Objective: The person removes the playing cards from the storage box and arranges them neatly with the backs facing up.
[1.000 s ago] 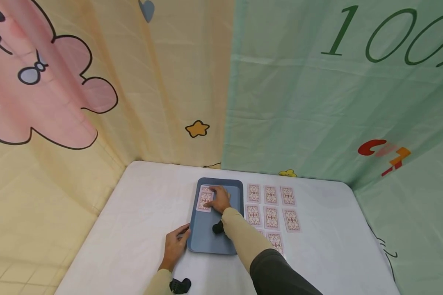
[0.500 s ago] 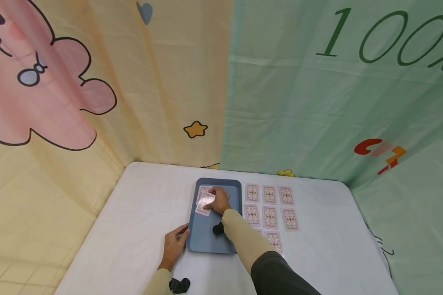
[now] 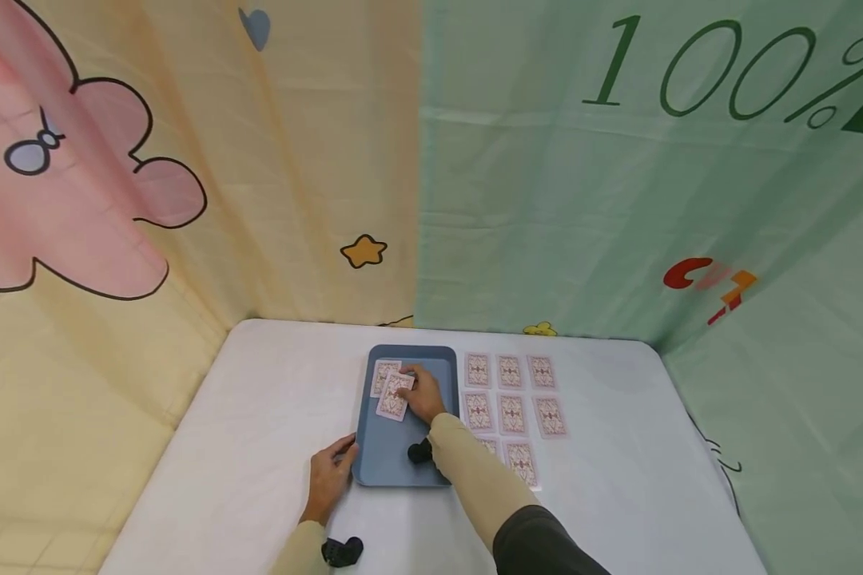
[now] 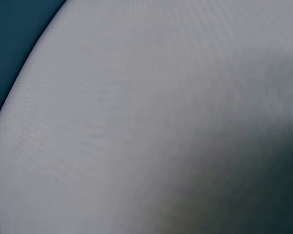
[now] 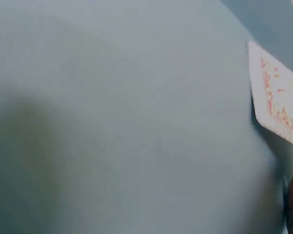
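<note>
1. I see my right hand (image 3: pixel 426 393) on the blue tray (image 3: pixel 395 455), fingers curled onto a face-down card (image 3: pixel 392 398) that lies tilted; it appears to grip the card's right edge.
2. That card overlaps a second card (image 3: pixel 383 375) lying straighter in the tray's far left corner.
3. My left hand (image 3: pixel 328 476) rests on the white surface (image 3: pixel 259 415), fingers bent against the tray's near left corner, holding that edge.
4. To the right of the tray, more face-down cards (image 3: pixel 511 391) lie in rows on the surface, apart from the tray.
5. The right wrist view shows the tray floor close up, with a card corner (image 5: pixel 278 105) and a fingertip at the right edge.
6. The left wrist view is a blur of pale surface; I can tell nothing from it.
</note>
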{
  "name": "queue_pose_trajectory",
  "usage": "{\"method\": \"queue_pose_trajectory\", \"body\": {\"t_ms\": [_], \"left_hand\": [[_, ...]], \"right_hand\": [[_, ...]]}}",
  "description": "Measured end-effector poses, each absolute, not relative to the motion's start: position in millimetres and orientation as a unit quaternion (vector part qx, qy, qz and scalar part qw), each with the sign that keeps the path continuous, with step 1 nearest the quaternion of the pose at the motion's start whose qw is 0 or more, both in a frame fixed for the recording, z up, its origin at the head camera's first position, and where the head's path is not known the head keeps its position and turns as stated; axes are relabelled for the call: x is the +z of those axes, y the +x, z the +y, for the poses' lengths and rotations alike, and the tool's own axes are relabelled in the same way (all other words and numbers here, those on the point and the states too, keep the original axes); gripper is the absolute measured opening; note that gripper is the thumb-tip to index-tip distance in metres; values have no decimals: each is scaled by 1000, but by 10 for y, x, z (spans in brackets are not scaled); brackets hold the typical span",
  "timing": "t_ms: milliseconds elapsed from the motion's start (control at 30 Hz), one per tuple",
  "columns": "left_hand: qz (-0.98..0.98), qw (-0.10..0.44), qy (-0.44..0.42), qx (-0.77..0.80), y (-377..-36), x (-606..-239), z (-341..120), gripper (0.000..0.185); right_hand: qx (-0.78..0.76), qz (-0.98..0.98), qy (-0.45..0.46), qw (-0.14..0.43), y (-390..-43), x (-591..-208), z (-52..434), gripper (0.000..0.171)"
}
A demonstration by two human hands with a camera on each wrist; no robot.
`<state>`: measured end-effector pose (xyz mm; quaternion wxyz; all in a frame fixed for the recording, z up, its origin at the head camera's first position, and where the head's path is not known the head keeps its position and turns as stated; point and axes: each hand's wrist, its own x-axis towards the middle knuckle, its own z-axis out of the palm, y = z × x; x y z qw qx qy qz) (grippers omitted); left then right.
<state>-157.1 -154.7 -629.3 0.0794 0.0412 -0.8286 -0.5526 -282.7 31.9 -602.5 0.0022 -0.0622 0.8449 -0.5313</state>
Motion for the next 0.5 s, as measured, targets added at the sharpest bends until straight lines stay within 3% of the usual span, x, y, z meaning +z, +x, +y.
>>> {"method": "queue_pose_trajectory", "body": {"t_ms": [500], "left_hand": [[-830, 88, 39, -549, -1594, -6299, -1551, 26]], "right_hand": [[-549, 833, -32, 63, -2644, -5747, 705, 31]]}}
